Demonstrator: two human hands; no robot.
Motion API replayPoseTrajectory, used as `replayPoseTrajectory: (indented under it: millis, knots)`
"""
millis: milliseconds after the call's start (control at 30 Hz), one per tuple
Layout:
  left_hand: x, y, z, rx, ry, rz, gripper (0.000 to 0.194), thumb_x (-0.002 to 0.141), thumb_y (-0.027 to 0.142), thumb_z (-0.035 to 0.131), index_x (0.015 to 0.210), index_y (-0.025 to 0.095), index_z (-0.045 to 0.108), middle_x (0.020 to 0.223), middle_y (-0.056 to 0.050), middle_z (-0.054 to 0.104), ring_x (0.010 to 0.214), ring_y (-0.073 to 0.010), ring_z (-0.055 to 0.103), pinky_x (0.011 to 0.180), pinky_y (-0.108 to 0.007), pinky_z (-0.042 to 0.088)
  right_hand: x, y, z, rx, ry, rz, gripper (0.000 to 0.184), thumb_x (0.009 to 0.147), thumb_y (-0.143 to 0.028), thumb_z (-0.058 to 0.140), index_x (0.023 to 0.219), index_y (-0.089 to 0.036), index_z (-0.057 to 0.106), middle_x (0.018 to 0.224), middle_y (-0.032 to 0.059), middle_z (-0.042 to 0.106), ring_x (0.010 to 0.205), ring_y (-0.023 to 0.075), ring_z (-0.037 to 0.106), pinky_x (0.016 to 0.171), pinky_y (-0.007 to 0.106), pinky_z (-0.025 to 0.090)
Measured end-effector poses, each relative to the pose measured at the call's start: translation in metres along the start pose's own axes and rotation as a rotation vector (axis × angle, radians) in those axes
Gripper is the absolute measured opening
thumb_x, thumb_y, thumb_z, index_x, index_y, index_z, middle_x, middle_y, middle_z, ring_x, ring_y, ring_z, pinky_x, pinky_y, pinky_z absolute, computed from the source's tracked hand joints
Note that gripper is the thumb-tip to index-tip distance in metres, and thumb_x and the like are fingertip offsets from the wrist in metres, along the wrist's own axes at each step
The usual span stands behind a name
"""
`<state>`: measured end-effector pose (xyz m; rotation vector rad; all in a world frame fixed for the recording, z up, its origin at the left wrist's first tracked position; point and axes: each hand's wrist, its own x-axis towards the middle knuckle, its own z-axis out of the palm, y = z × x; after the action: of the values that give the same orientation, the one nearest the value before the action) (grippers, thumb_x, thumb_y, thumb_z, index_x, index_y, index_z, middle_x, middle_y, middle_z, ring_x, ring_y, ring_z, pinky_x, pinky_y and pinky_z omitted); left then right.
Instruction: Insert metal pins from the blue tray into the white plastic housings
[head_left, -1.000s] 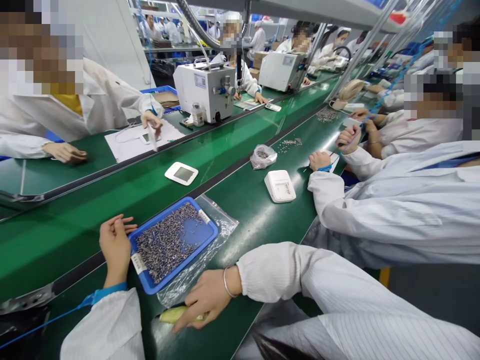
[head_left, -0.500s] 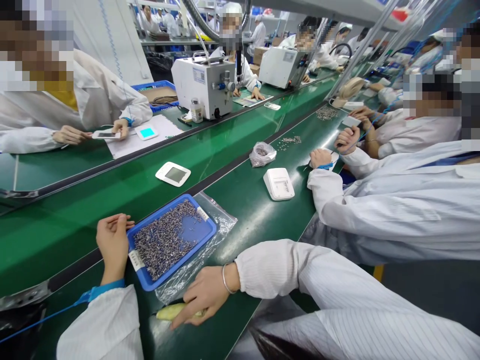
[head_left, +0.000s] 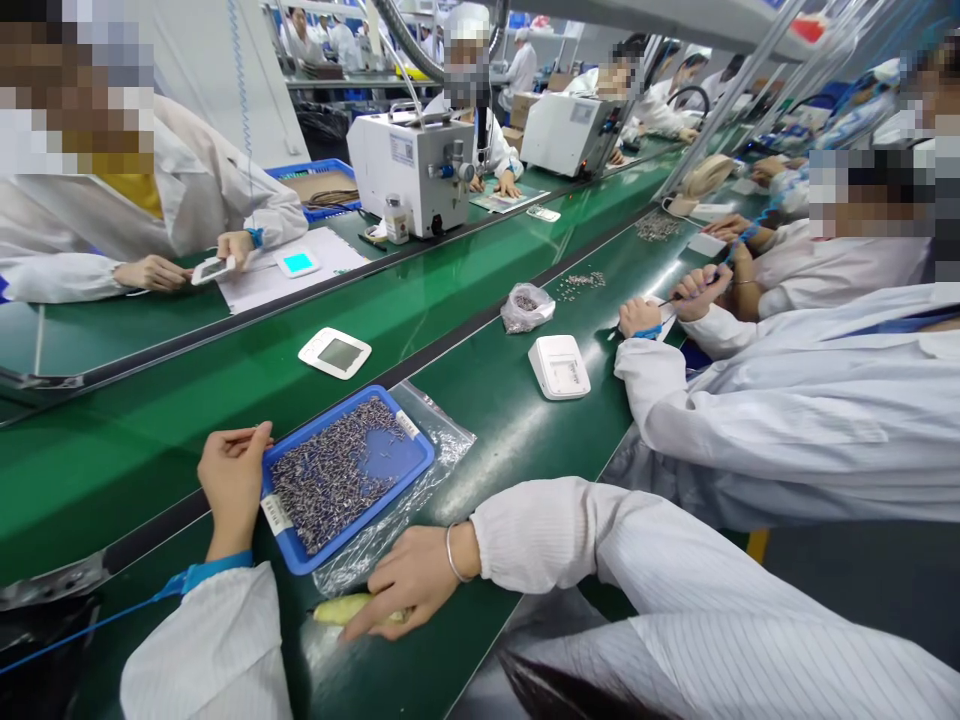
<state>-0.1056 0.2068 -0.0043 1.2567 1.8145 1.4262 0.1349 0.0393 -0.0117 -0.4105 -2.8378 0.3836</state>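
Note:
My left hand (head_left: pixel 234 485) is at the left edge of a blue tray (head_left: pixel 422 468), thumb and fingertips pinched together; whatever is between them is too small to make out. Small metal screws (head_left: pixel 322 480) fill most of the tray, leaving a bare patch at its right. In front of the tray, my right hand (head_left: pixel 416 580) is closed over a yellowish, handle-shaped tool (head_left: pixel 337 609) with a dark tip pointing left. Its index finger stretches across the tool, and the palm hides the far end. A clear zip bag (head_left: pixel 442 425) lies partly under the tray.
A white device with a screen (head_left: pixel 335 353) lies on the green conveyor (head_left: pixel 247 375). To the right are a white housing (head_left: pixel 559 367), a bag of screws (head_left: pixel 527 307) and loose screws (head_left: pixel 581 284). Co-workers sit opposite and on the right, close to my right sleeve (head_left: pixel 540 535).
My left thumb and fingertips have come together beside the tray. On the conveyor, the screen device has slid left. My right hand stays nearly still on the yellowish tool.

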Motion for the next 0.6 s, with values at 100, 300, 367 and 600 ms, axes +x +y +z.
replayPoseTrajectory:
  millis: [100,300,367,600]
  knots:
    - [0.0,0.002,0.001,-0.001,-0.015,0.006,0.029,0.067,0.033,0.078,0.085,0.016,0.062,0.071,0.003,0.069,0.07,-0.0158,0.071,0.07,-0.028,0.058,0.0,0.002,0.002,0.008,0.026,0.048,0.039,0.101,-0.041,0.041,0.133,-0.036,0.061,0.07,-0.0057,0.061,0.066,0.0082,0.059,0.047,0.023,0.031]
    - [-0.008,0.01,0.002,-0.02,-0.041,0.098,0.024,0.08,0.033,0.07,0.091,0.014,0.06,0.076,0.0,0.067,0.069,-0.0131,0.069,0.069,-0.024,0.056,-0.007,0.002,-0.001,0.002,0.048,0.023,0.036,0.096,-0.042,0.05,0.128,-0.033,0.064,0.07,-0.0045,0.062,0.063,0.0102,0.056,0.045,0.026,0.025]
    - [-0.014,0.017,0.001,0.022,-0.046,0.155,0.018,0.084,0.029,0.066,0.091,0.013,0.061,0.08,-0.003,0.067,0.069,-0.0129,0.068,0.068,-0.024,0.055,-0.011,0.0,-0.005,-0.006,0.109,-0.014,0.033,0.093,-0.038,0.054,0.124,-0.03,0.065,0.071,-0.0035,0.062,0.064,0.0107,0.057,0.048,0.027,0.026]
    - [-0.019,0.029,0.002,0.258,-0.207,0.395,0.008,0.093,0.019,0.061,0.094,0.012,0.066,0.1,-0.01,0.07,0.1,-0.0177,0.067,0.095,-0.031,0.053,-0.013,0.011,-0.016,0.071,0.328,-0.032,0.03,0.096,-0.023,0.052,0.122,-0.023,0.067,0.075,-0.0007,0.069,0.064,0.0122,0.064,0.061,0.025,0.046]
